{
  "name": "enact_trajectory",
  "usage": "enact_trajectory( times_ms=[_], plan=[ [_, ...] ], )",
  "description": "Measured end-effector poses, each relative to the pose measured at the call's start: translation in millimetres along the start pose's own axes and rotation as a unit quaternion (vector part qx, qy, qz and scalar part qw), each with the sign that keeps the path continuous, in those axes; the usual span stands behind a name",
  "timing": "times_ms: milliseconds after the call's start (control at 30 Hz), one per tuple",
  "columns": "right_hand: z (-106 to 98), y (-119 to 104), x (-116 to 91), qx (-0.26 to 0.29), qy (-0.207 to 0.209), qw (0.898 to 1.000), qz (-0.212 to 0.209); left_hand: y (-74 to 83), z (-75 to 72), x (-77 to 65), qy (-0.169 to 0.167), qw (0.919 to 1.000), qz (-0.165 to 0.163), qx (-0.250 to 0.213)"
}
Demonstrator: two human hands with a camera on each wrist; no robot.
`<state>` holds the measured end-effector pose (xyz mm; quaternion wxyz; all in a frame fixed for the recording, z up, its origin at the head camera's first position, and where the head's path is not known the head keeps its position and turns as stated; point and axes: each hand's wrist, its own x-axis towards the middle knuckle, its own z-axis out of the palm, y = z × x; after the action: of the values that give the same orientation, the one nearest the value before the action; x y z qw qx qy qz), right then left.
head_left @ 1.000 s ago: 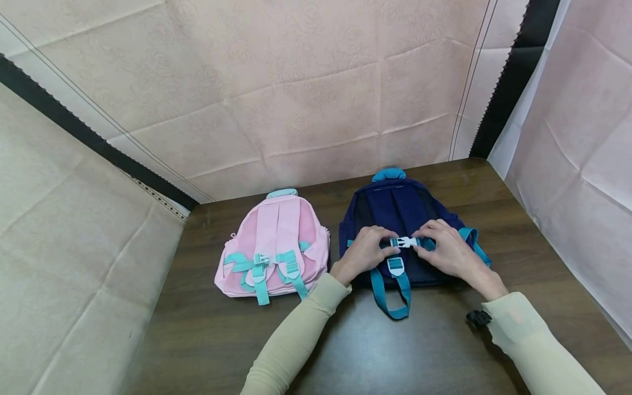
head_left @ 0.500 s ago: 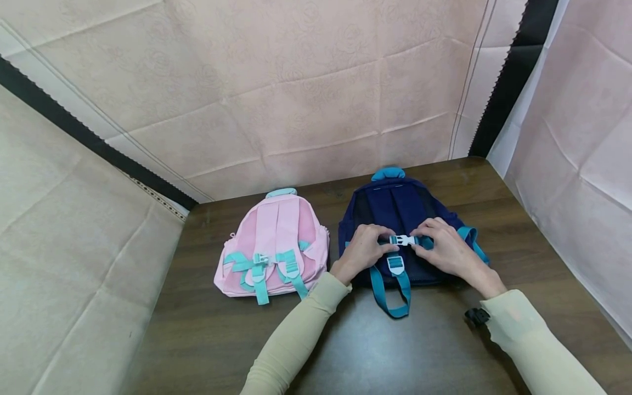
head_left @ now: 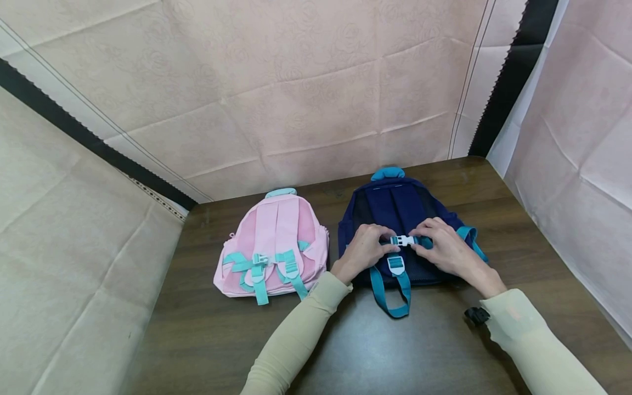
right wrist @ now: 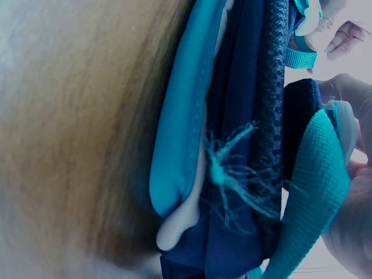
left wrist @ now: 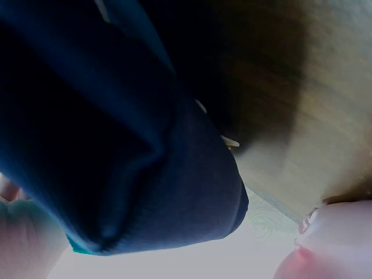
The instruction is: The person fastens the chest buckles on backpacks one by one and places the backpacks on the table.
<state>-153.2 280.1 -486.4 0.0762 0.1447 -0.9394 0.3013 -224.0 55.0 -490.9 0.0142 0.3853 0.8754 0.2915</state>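
Observation:
A navy backpack (head_left: 382, 203) lies with its shoulder straps facing up on the table. Across those straps runs a teal webbing strap with a white side-release buckle (head_left: 403, 240), its two halves together. My left hand (head_left: 362, 252) pinches the buckle's left end between thumb and fingers. At the other end, my right hand (head_left: 446, 252) pinches the buckle where the teal webbing (right wrist: 314, 197) meets it. Below the buckle are a white strap adjuster (head_left: 395, 265) and a hanging teal loop (head_left: 406, 299). The left wrist view mostly shows the bag's dark side (left wrist: 186, 186).
To the left lies a pink backpack (head_left: 266, 230) with mint straps, its own buckle (head_left: 261, 259) on top. Both bags sit toward the back of the brown wooden table (head_left: 207, 340). Pale patterned cloth (head_left: 296, 99) surrounds the table at the back and sides.

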Motion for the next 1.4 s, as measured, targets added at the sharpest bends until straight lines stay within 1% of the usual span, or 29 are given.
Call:
enact_trajectory(
  times_ms=[200, 733, 1200, 1400],
  plan=[
    [-0.9, -0.8, 0.7, -0.005, -0.001, 1.000, -0.004, 0.8, 0.2, -0.3, 0.002, 1.0000, 0.000, 0.003],
    [0.8, -2.3, 2.4, -0.002, -0.007, 1.000, -0.013, 0.8, 3.6, 1.1, 0.014, 0.9997, 0.016, 0.011],
    [2.9, -1.1, 2.7, -0.003, -0.014, 1.000, -0.020, 4.4, 4.0, 1.7, 0.013, 0.9998, 0.012, 0.010],
    [5.1, -0.6, 1.5, -0.005, -0.014, 1.000, -0.012, 3.7, 4.9, 0.4, 0.007, 0.9999, 0.007, 0.014]
  ],
)
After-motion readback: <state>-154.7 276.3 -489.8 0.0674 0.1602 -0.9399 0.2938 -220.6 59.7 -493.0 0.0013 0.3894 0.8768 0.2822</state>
